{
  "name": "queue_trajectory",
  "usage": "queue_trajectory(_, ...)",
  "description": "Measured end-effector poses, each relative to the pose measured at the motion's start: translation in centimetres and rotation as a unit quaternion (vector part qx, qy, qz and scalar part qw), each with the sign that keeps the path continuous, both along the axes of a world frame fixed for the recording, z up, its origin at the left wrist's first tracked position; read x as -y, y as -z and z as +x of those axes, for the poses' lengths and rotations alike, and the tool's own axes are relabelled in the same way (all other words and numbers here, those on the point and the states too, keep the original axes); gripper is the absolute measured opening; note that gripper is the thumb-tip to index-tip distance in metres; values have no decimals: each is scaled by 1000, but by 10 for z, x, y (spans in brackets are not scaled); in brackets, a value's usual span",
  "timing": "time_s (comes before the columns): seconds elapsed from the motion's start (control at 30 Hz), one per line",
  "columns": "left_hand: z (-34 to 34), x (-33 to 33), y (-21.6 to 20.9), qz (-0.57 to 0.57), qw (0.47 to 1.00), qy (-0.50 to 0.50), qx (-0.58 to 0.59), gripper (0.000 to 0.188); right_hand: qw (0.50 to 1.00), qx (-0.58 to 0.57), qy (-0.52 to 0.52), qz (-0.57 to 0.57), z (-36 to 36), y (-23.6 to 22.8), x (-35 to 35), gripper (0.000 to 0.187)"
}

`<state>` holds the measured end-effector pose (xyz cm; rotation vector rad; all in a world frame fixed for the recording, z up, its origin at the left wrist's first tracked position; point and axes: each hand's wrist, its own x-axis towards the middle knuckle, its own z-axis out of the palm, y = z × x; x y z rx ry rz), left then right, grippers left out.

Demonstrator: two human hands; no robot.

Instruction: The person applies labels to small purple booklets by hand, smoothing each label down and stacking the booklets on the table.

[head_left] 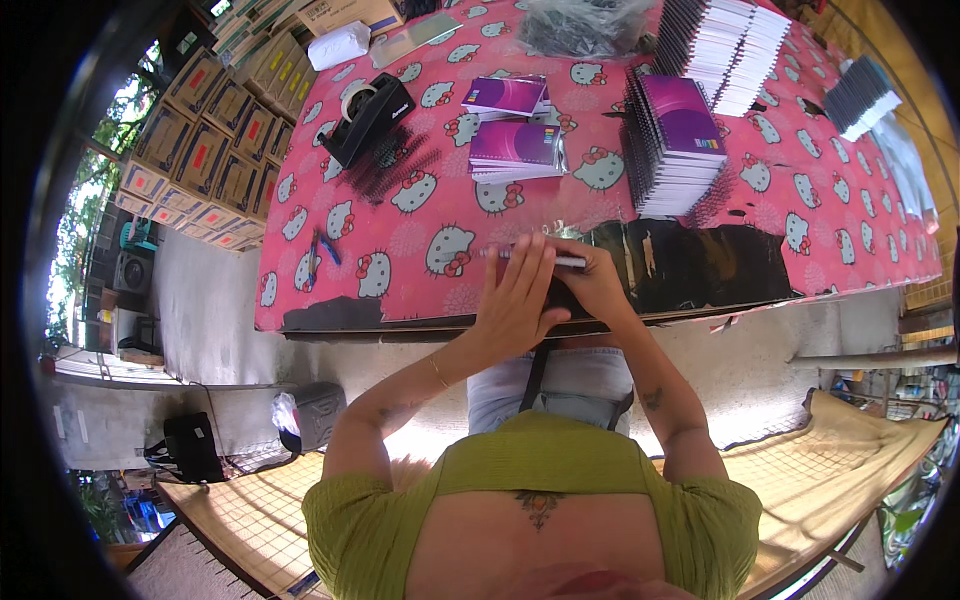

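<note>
At the table's near edge, a small notebook point(571, 262) shows only a thin white edge; my hands cover most of it. My left hand point(513, 292) lies over it with the fingers stretched out and together, the thumb pointing toward my right hand. From the right, my right hand point(592, 284) grips the notebook, its fingers partly hidden behind the left. Beyond the hands are two small stacks of purple-covered notebooks, a nearer one point(516, 147) and a farther one point(505, 95). A tall stack of purple spiral notebooks point(683, 125) stands to the right.
A black tape dispenser point(372, 118) stands at left beside loose black spiral bindings point(392, 165). Pens point(318, 255) lie near the left edge. Black sheeting point(700, 262) covers the front edge. Farther back are white-paged notebook stacks point(722, 50) and a plastic bag point(580, 25). Cartons point(205, 140) are piled left.
</note>
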<state>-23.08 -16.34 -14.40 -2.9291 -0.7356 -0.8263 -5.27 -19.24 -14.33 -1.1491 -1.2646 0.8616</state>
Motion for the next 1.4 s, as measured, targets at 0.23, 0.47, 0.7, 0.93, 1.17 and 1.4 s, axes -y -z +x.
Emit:
queue_trajectory(0.23, 7, -44, -50, -16, 994, 63, 92, 19, 998, 30, -44, -37, -1, -1, 1, 27)
queue_trajectory(0.47, 4, -52, -48, -21, 993, 75, 86, 18, 995, 82, -27, -44, -1, -5, 0, 27)
queue_trajectory(0.7, 4, -54, -44, 26, 993, 74, 89, 18, 995, 92, -21, -41, -1, 2, -3, 27)
queue_trajectory(0.93, 4, -53, -37, -38, 999, 21, 33, 42, 994, 95, -31, -39, 0, 3, -5, 28)
queue_trajectory(1.17, 3, -3, -6, -44, 998, -40, 32, 80, 998, 22, -30, -54, -8, 4, -5, 21)
queue_trajectory(1.4, 8, -6, -26, -42, 996, -41, 67, 62, 997, -19, -53, -50, -2, -2, 1, 22)
